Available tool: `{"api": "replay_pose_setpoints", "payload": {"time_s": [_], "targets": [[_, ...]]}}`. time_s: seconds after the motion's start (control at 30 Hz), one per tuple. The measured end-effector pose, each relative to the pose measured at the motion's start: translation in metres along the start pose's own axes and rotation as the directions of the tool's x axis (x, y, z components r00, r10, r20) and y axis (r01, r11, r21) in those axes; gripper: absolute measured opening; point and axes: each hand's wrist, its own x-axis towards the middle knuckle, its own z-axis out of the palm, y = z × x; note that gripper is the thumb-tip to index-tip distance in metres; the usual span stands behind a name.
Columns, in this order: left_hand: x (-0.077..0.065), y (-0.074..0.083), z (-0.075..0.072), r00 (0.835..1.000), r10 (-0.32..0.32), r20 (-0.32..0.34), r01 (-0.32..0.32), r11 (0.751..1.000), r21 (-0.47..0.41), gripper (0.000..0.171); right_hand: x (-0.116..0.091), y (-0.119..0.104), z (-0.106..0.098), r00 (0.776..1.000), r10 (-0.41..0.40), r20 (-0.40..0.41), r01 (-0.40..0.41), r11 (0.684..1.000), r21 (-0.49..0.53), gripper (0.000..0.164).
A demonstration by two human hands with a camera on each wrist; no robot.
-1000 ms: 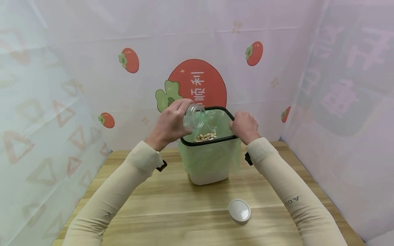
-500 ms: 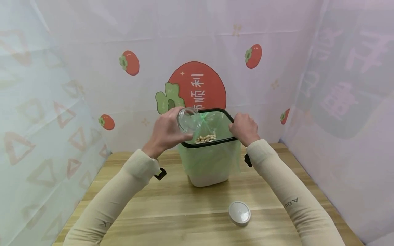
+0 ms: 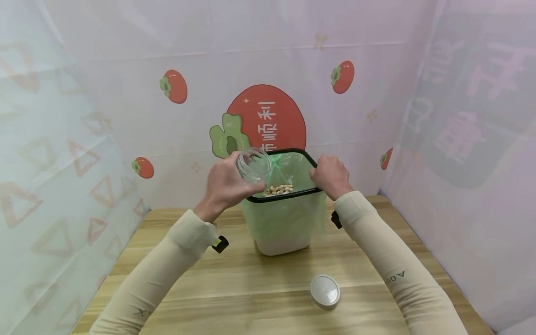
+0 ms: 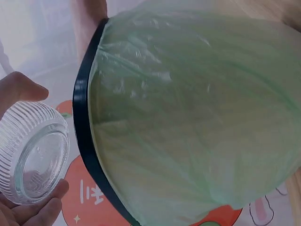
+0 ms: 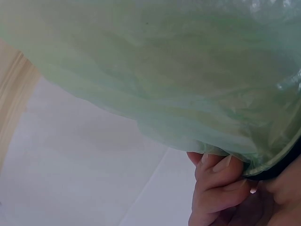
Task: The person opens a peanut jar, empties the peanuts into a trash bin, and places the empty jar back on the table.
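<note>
My left hand (image 3: pixel 224 186) grips a clear glass jar (image 3: pixel 254 165) above the left rim of a trash bin. The jar looks empty, and its ribbed side and round base (image 4: pixel 42 165) show in the left wrist view. A thin green bag (image 3: pixel 289 216) lines the white bin (image 3: pixel 282 247) and is held under its black rim (image 3: pixel 289 194). Inside the bag lies a heap of pale nuts that look like peanuts (image 3: pixel 279 189). On the bin's right side my right hand (image 3: pixel 332 176) grips the rim, fingers curled over the bag's edge in the right wrist view.
A round white lid (image 3: pixel 325 291) lies on the wooden table (image 3: pixel 234 298) in front of the bin. Printed cloth walls (image 3: pixel 201 93) enclose the table at the back and on both sides.
My left hand has moved slightly left and down, turning the jar so its mouth tips up more. My right hand stays on the rim; the bin and lid have not moved.
</note>
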Motion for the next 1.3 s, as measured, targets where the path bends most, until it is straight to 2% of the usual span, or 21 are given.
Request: {"api": "replay_pose_setpoints", "payload": {"time_s": [0.23, 0.4, 0.8, 1.03, 1.3], "targets": [[-0.009, 0.005, 0.002, 0.999, -0.052, 0.016, 0.054, 0.986, -0.156, 0.067, 0.001, 0.001, 0.001, 1.000, 0.003, 0.014, -0.003, 1.000, 0.009, 0.029], [-0.013, 0.007, 0.001, 0.998, -0.069, 0.013, 0.070, 0.973, -0.219, 0.066, 0.003, 0.000, -0.002, 1.000, 0.002, 0.012, -0.002, 1.000, 0.016, 0.028], [-0.023, 0.007, 0.000, 0.995, -0.104, -0.001, 0.100, 0.956, -0.275, 0.061, 0.004, 0.000, -0.007, 1.000, 0.009, 0.010, -0.009, 1.000, 0.020, 0.029], [-0.033, 0.009, -0.003, 0.991, -0.128, 0.025, 0.129, 0.938, -0.320, 0.062, 0.004, 0.000, -0.004, 0.999, 0.023, 0.028, -0.023, 1.000, 0.021, 0.030], [-0.042, 0.010, -0.004, 0.989, -0.142, 0.041, 0.147, 0.934, -0.325, 0.059, 0.002, 0.002, -0.001, 0.999, 0.021, 0.035, -0.022, 0.999, 0.029, 0.030]]}}
